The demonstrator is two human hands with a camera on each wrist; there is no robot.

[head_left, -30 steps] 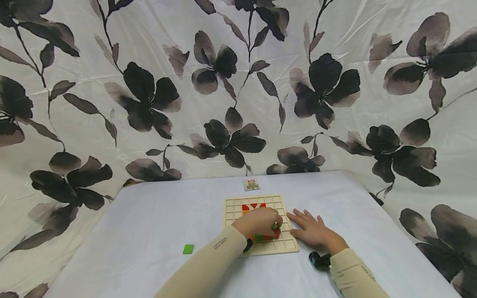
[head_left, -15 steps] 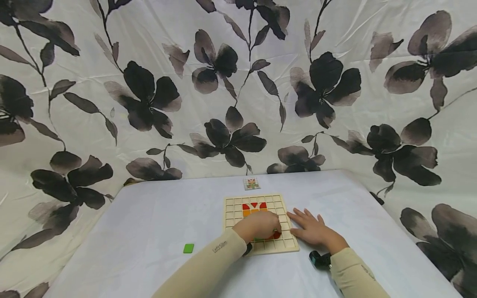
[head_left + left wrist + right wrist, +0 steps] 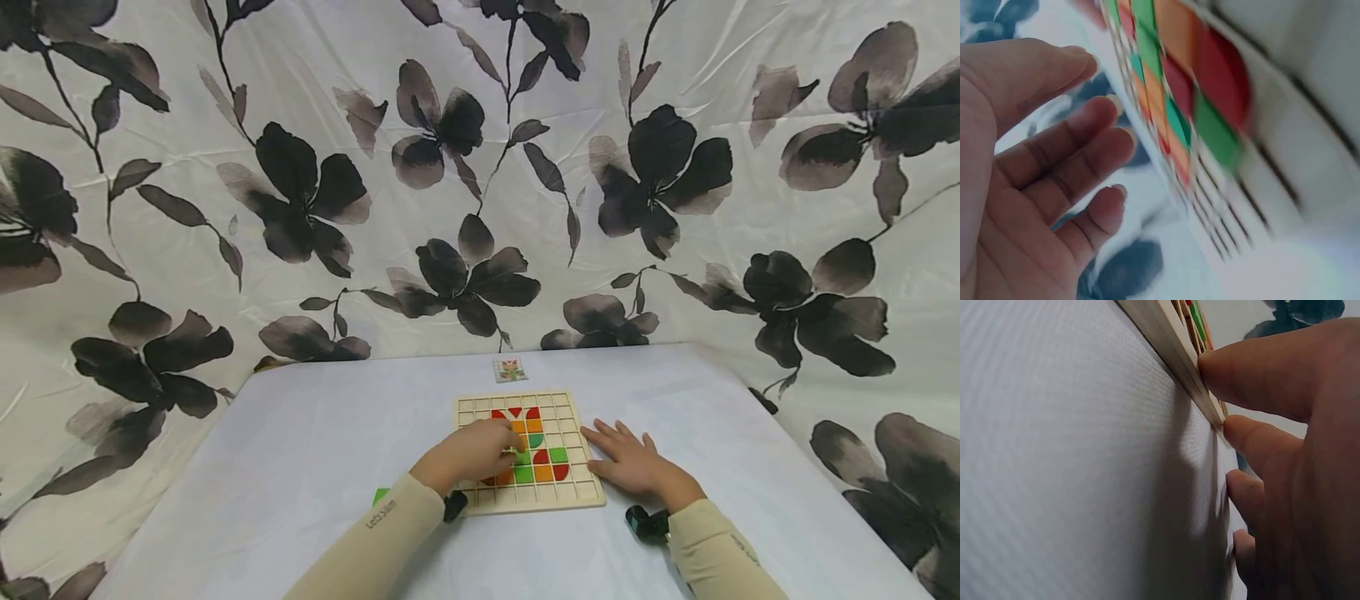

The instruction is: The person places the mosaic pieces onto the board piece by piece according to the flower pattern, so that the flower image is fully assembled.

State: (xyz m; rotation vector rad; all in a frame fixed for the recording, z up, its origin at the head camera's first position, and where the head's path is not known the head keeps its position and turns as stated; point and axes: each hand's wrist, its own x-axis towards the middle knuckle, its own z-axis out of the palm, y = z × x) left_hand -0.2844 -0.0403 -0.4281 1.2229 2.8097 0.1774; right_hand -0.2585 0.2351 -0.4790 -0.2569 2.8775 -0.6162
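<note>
A pale wooden grid board (image 3: 540, 495) holds red, orange and green pieces in its cells. My left hand (image 3: 472, 454) hovers over the board's left half and hides some pieces. In the left wrist view its loosely bent fingers (image 3: 1107, 150) hold nothing. A green square tile (image 3: 558, 455) lies in a cell right of a red piece (image 3: 541, 457). My right hand (image 3: 637, 464) lies spread at the board's right edge. Its thumb and a finger touch the wooden side (image 3: 1175, 347) in the right wrist view.
A small patterned card (image 3: 511, 369) lies behind the board. One loose green tile (image 3: 380, 495) is on the white-covered table (image 3: 322, 433) at the left, partly hidden by the left sleeve (image 3: 375, 525). Floral cloth (image 3: 465, 167) hangs behind the table.
My left hand has let go of the green tile, which now sits in a cell on the board's right side, and has moved left. The right hand stays at the edge.
</note>
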